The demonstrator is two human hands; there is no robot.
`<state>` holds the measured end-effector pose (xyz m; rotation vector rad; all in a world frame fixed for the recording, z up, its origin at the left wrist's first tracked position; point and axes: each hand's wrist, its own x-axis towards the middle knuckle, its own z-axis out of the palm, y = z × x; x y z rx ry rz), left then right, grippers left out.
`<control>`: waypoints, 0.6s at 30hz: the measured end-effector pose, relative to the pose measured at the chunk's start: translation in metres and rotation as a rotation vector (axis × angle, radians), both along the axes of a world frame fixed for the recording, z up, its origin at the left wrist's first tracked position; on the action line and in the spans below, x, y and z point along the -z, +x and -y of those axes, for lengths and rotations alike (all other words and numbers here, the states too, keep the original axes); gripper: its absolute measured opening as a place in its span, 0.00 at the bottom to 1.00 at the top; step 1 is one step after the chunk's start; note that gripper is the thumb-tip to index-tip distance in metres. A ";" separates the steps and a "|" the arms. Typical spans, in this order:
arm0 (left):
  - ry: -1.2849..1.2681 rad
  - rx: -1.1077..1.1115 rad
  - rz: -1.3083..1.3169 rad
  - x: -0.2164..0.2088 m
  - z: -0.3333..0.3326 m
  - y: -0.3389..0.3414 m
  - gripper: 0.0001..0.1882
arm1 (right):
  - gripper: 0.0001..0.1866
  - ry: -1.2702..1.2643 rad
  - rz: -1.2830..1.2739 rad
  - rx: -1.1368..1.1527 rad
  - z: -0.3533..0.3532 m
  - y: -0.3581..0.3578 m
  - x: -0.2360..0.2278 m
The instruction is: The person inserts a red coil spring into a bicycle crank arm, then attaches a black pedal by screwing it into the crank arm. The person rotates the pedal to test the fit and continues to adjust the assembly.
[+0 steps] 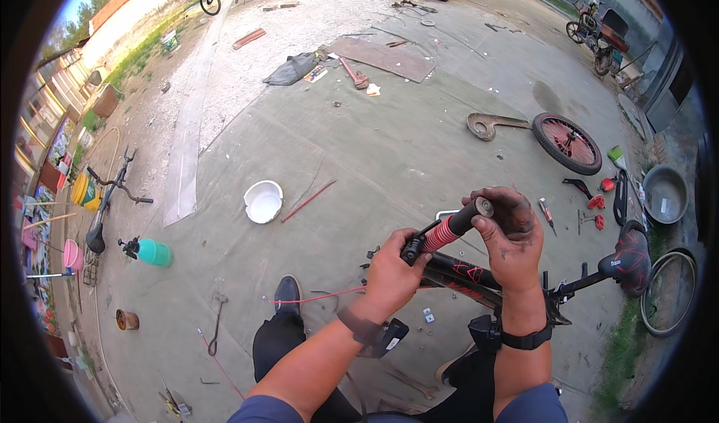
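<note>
A handlebar grip [447,230], black with red ribs and a round metal-looking end, points up and to the right in front of me. My left hand [395,271] is closed around its lower end, beside a black clamp that looks like a brake lever mount [413,248]. At the upper end, my right hand [515,234] curls its thumb and fingers around the tip; its palm and fingers are smeared with dark grease. Under both hands lies a black bicycle frame [466,272] with red markings, its saddle [628,260] to the right. A thin red cable [329,296] runs leftward from near my left hand.
A spoked wheel [567,144], a chain guard [494,124], a screwdriver [547,215] and a grey basin [665,194] lie to the right. On the left are a white bowl [264,201], a green sprayer [154,253] and a red rod [308,201]. A pipe wrench [354,74] lies farther off.
</note>
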<state>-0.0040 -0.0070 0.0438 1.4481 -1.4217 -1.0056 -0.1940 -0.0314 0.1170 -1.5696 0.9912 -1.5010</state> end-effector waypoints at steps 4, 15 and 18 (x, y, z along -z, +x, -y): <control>-0.057 0.006 -0.042 0.005 0.000 0.000 0.23 | 0.18 -0.044 0.006 0.010 0.003 -0.006 -0.006; -0.058 -0.004 0.025 0.004 -0.002 0.002 0.23 | 0.21 -0.004 0.104 -0.025 -0.001 0.007 0.000; -0.019 -0.006 -0.006 0.006 0.000 0.000 0.24 | 0.21 0.019 0.127 -0.007 -0.001 0.006 -0.002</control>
